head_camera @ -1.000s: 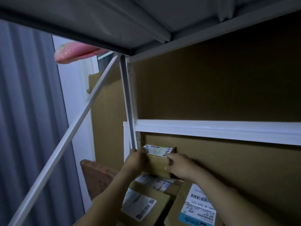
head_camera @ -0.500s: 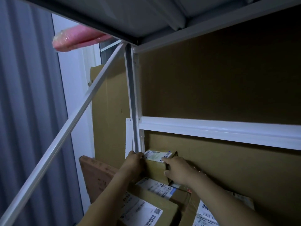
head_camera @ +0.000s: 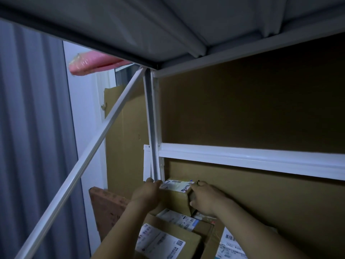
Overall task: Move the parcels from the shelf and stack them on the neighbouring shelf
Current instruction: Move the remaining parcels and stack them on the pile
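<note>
You are facing four parcels: top parcel (head_camera: 177,199), second parcel (head_camera: 177,219), front parcel (head_camera: 160,242) and right parcel (head_camera: 229,243). Four labels (head_camera: 175,184) are showing, one per parcel. You are using two hands, left hand (head_camera: 147,193) and right hand (head_camera: 205,199). One pink bundle (head_camera: 89,65) and one board (head_camera: 106,208) are showing at your left.

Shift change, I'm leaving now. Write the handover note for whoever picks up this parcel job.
Hands: the left hand grips the left side of the small parcel; the right hand grips its right side.
Where: the small parcel is in the back left corner by the white upright, on top of the labelled parcels.
Done: several parcels lie stacked here.
Left: settle and let go of this one, then fetch any others. The source shelf is out of view.
</note>
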